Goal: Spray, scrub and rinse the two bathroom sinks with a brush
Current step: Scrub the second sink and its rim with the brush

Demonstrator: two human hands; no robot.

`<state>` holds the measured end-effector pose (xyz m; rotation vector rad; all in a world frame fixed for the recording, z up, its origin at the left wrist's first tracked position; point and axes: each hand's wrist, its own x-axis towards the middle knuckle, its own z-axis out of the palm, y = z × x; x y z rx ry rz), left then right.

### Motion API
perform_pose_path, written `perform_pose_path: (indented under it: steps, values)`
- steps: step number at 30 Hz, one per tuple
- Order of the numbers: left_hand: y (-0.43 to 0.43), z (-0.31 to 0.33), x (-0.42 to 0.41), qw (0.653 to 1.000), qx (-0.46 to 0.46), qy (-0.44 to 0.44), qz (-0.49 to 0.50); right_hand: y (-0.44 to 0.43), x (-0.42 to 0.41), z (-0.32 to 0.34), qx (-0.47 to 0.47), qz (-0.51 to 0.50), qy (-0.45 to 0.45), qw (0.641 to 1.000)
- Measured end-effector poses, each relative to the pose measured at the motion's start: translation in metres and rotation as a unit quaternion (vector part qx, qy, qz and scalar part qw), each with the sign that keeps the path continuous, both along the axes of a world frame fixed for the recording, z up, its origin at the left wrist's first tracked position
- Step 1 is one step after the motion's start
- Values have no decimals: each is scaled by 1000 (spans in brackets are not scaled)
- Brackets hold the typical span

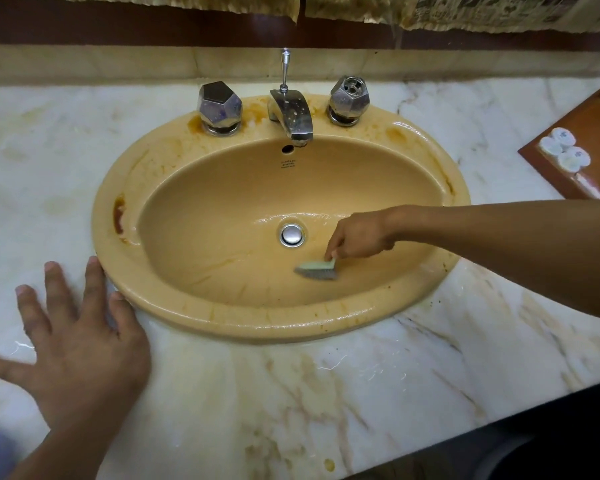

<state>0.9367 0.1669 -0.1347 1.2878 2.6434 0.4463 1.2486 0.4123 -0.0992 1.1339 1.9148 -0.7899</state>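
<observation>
Head: right hand (359, 239) holds brush (317, 269) lying left-right in sink (222, 327)

I saw the right hand (359, 239) gripping a pale green brush (317, 268), bristles down on the wet bowl of the yellow sink (222, 325), just right of the drain plug (291, 234). The left hand (80, 341) lay flat and spread on the marble counter (430, 358), fingers (94, 275) against the sink's rim. Rust-brown stains ringed the left tap (219, 107). A wooden tray (596, 116) sat far right.
</observation>
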Motion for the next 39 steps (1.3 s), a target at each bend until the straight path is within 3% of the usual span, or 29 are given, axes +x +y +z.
perform_pose_path:
  steps: [4,7,9,13,16,19,23,26,28,32,36,39]
  values:
    - [-1,1,0,1000,-5,8,-5,13,5,-10,123,-114,81,982]
    - [-1,0,-3,999,-21,15,-19,3,6,-15,50,-202,118,971]
    - [-1,0,-3,999,-17,11,-33,-2,3,-20,40,-175,116,977]
    - [-1,4,0,1000,-7,2,-20,-5,-10,-18,204,-29,95,974]
    - [0,3,-3,1000,-20,8,-18,-11,-8,-13,144,6,83,986]
    - [-1,2,-3,999,-37,18,-27,-2,11,9,40,-25,27,999]
    - [0,7,2,1000,-11,-12,1,-9,25,21,70,21,0,997]
    - [0,6,0,1000,-7,-10,-1,-20,18,41,-45,-38,41,997]
    - [1,4,-2,1000,-7,-20,3,-4,20,61,-90,-75,9,993]
    - [0,0,-4,1000,4,-21,-5,4,26,61,2,-14,-59,998]
    - [-2,-3,-9,1000,-18,-16,-12,-25,21,60,-90,-136,40,986]
    - [-2,-7,-13,999,-32,5,-38,-11,34,85,-45,-56,-35,997]
